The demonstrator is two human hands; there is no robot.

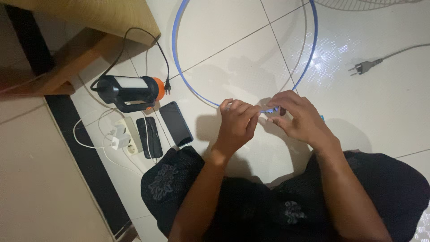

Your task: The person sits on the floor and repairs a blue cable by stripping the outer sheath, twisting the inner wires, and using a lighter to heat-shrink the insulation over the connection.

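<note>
Head view, looking down at a white tiled floor (233,49); person seated, dark patterned cloth (251,201) over the legs at the near edge. Large blue hoop (175,58) lies flat on the tiles, its near arc running under both hands at centre. Left hand (237,125): fingers curled, tips pinched together on the hoop's near arc. Right hand (298,118): fingers bent, pinching the same arc just beside the left; the exact contact point is hidden by the fingers.

Surroundings: black and orange lantern (130,89) on its side at far left, its black cord (134,33) looping up over a wooden furniture corner (89,22); two dark phones (175,123) near left, side by side; white socket strip (125,136) with charger and white cable just left of them; loose grey plug (363,67) far right, well apart from the hands; fan grille edge (358,3) at the top.
</note>
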